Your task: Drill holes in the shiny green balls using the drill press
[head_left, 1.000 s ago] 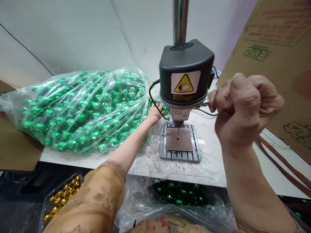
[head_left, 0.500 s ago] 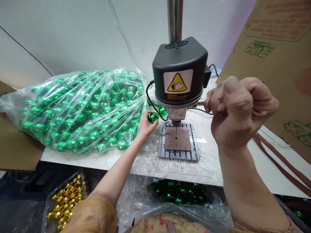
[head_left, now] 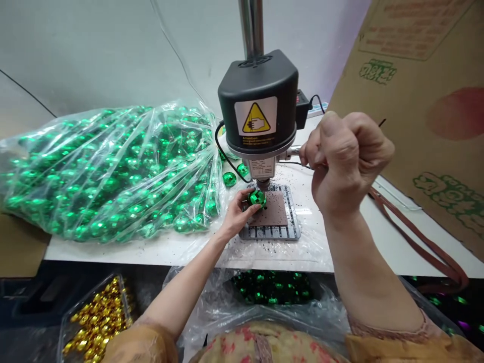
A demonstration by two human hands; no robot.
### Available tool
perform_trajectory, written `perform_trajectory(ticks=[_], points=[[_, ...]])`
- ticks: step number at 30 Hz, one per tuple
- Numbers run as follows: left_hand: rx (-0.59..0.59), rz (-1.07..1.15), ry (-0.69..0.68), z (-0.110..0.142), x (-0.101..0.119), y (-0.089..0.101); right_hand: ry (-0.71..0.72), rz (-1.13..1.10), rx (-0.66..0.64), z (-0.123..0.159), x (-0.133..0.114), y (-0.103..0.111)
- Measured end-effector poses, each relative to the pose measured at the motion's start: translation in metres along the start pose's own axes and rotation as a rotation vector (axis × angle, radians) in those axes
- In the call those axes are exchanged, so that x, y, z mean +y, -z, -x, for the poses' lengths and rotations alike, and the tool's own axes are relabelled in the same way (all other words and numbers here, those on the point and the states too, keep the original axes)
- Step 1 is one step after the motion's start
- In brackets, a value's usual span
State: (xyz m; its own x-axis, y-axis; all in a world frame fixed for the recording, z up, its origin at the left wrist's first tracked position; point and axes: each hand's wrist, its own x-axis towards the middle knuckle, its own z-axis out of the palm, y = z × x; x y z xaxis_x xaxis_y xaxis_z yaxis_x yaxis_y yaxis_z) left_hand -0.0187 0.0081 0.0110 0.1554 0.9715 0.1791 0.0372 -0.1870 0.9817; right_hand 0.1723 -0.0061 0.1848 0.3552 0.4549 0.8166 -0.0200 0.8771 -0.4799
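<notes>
I have the left hand (head_left: 237,214) pinching a shiny green faceted ball (head_left: 257,197) above the flat brown square pad (head_left: 278,212); the right hand (head_left: 346,156) is curled round the silver metal lever (head_left: 293,150). I read this as positioning; next calls for steadying the ball under the black drill head (head_left: 259,83).

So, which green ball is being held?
The ball in the left hand, over the brown board; no hand touches the loose pair or the bagged ones.

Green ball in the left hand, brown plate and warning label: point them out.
Green ball (head_left: 257,197), head view: faceted middle.
Brown plate (head_left: 274,212), head view: middle of its upper surface.
Warning label (head_left: 256,121), head view: its triangle.
</notes>
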Motion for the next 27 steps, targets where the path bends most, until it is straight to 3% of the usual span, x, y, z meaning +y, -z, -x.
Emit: perform_trajectory(ticks=[9,17,27], points=[[-0.017,-0.201,-0.051,-0.002,-0.01,0.0,-0.041,0.039,-0.014,0.004,0.008,0.003],[-0.052,-0.276,-0.182,0.005,0.005,-0.014,0.021,0.178,-0.02,0.006,0.015,0.005],[0.058,-0.202,-0.102,0.016,0.003,-0.032,-0.11,-0.114,0.0,-0.019,-0.002,-0.006]])
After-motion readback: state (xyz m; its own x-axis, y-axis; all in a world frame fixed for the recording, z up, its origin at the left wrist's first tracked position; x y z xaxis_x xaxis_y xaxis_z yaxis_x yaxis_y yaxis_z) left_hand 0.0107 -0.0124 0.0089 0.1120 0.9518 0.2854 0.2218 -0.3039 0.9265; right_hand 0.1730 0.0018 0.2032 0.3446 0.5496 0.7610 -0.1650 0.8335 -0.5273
